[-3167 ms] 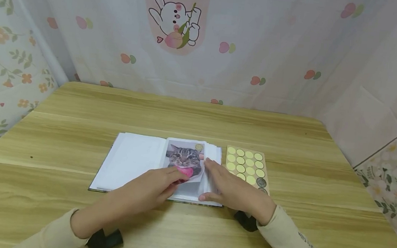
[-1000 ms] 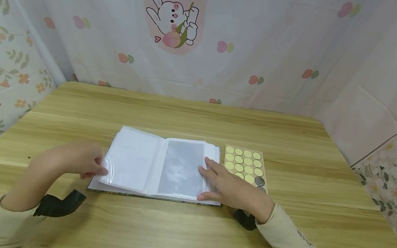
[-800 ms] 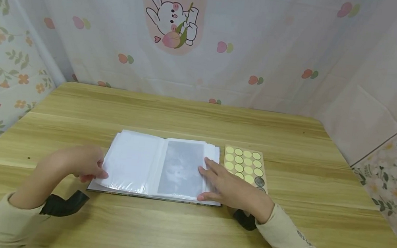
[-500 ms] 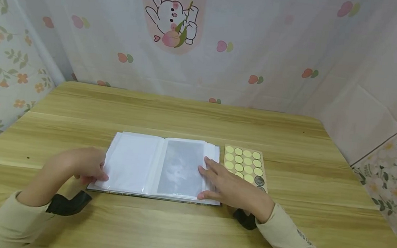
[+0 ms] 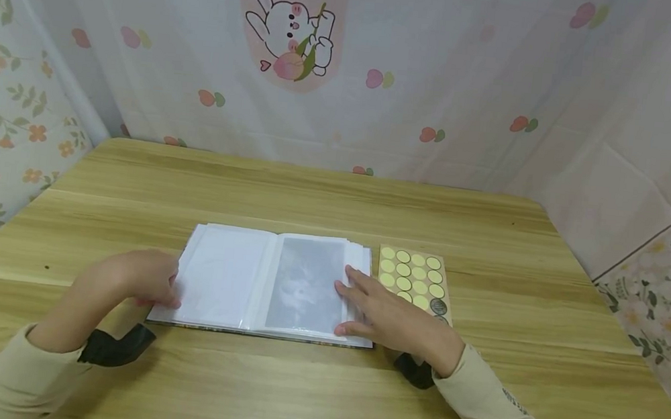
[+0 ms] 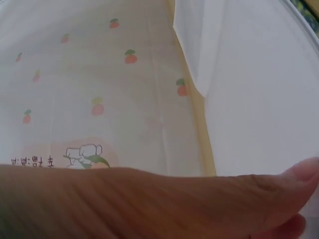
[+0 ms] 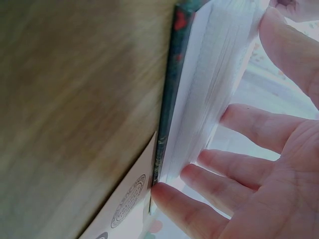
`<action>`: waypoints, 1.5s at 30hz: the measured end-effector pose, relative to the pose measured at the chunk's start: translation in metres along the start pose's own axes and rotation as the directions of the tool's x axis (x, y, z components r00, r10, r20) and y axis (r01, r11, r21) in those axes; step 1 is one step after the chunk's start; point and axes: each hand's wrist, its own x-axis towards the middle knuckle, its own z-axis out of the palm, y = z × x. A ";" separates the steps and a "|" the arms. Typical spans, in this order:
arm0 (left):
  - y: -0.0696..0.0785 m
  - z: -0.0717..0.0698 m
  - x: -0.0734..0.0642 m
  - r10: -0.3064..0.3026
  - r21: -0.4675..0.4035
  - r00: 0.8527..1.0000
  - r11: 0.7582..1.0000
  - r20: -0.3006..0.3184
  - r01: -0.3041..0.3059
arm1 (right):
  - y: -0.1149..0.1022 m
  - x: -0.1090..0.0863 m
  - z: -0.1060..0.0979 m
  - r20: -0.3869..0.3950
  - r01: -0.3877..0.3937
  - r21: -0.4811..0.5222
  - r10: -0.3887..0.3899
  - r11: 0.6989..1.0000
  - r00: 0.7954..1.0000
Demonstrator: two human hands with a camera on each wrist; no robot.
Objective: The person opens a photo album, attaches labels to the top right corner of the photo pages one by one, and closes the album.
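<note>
A photo album (image 5: 226,273) lies spread on the table, with white pages on its left side and a grey pocket page (image 5: 307,284) on its right. At the left edge of the turned page, my left hand (image 5: 141,278) pinches near the lower corner with thumb and curled fingers. My left thumb (image 6: 239,199) crosses the bottom of the left wrist view, where white pages (image 6: 259,89) rise at the right. My right hand (image 5: 386,312) rests with spread fingers on the album's right page edges; the right wrist view shows the stacked page edges (image 7: 214,74) beside its fingertips.
A sheet of round yellow stickers (image 5: 414,278) lies right of the album, partly under the right hand, with dark round marks at its lower right. The wooden table (image 5: 293,394) meets a patterned cloth (image 5: 470,67) behind. Each wrist carries a black mount (image 5: 119,345).
The cat photo and pink object seen first are out of sight. My left hand has turned a page leftward, and it now lies flat. My right hand stays nearly still.
</note>
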 end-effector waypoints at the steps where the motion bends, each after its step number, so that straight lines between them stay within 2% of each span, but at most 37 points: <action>1: 0.000 0.001 0.001 0.022 0.017 0.999 1.000 -0.028 -0.022 | 0.000 0.000 0.000 0.000 -0.003 0.001 0.003 1.000 1.000; 5: 0.014 0.003 0.001 0.073 0.045 0.986 0.997 -0.153 -0.067 | 0.000 -0.001 -0.001 0.000 -0.011 0.006 0.011 1.000 1.000; 8: 0.035 0.002 -0.001 0.103 0.050 0.966 0.994 -0.236 -0.094 | 0.000 -0.001 0.000 0.003 -0.020 0.018 0.020 1.000 1.000; 11: 0.054 0.002 -0.003 0.166 0.103 0.932 0.985 -0.324 -0.139 | 0.000 -0.001 0.000 0.004 -0.025 0.031 0.024 0.999 1.000; 14: 0.070 0.006 -0.003 0.239 0.156 0.885 0.969 -0.399 -0.192 | 0.000 0.000 0.000 0.005 -0.025 0.036 0.025 0.999 1.000; 18: 0.088 0.017 -0.002 0.323 0.179 0.831 0.946 -0.453 -0.270 | 0.000 0.000 0.000 0.007 -0.029 0.046 0.028 0.999 1.000; 24: 0.105 0.038 0.005 0.413 0.164 0.787 0.909 -0.458 -0.382 | -0.001 0.000 -0.001 -0.001 -0.022 0.048 0.023 0.999 1.000; 27: 0.109 0.045 0.010 0.432 0.166 0.782 0.900 -0.450 -0.402 | -0.002 0.000 -0.001 -0.009 -0.008 0.032 0.008 0.999 1.000; 33: 0.112 0.053 0.012 0.408 0.196 0.797 0.913 -0.445 -0.357 | -0.002 0.000 -0.002 -0.014 0.003 0.012 -0.003 1.000 1.000; 41: 0.114 0.056 0.011 0.412 0.210 0.780 0.911 -0.470 -0.355 | -0.001 0.000 -0.002 -0.018 0.003 -0.001 -0.003 1.000 1.000; 45: 0.114 0.055 0.012 0.408 0.194 0.794 0.913 -0.450 -0.360 | 0.000 0.000 -0.001 -0.022 0.007 -0.005 -0.007 1.000 1.000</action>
